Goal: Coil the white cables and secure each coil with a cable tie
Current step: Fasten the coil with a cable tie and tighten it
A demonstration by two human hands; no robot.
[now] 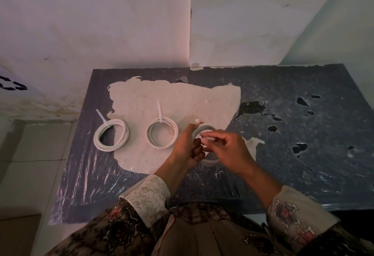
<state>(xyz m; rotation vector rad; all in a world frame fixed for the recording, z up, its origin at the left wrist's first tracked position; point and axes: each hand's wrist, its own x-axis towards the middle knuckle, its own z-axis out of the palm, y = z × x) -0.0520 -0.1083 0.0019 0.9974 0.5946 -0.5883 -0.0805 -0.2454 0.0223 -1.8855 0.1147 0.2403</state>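
While two tied coils lie flat on the table [283, 154], a third coil [204, 129] is held up between both hands just right of them. The left hand [187, 146] grips this coil at its left side, fingers curled shut around the bundled turns, so the ring runs from the palm up and over toward the right hand; the lower arc [210, 162] shows below the hands, close to the table, though whether it touches cannot be told. The right hand [228, 147] is closed in a pinch, thumb and fingertips pressed on a white cable tie [208, 136] that crosses the coil's near-left part, right beside the left fingers. A short white end [197, 121] sticks up above the left hand at the coil's top. The far-left coil [112, 136] rests on the dark plastic sheet at the edge of the pale bare patch, its tie tail [101, 117] pointing up and left. The middle coil [162, 135] lies on the pale patch, near the left hand but apart from it, its tie tail [158, 111] pointing nearly straight away from the person. Patterned sleeves [149, 197] cover both forearms.
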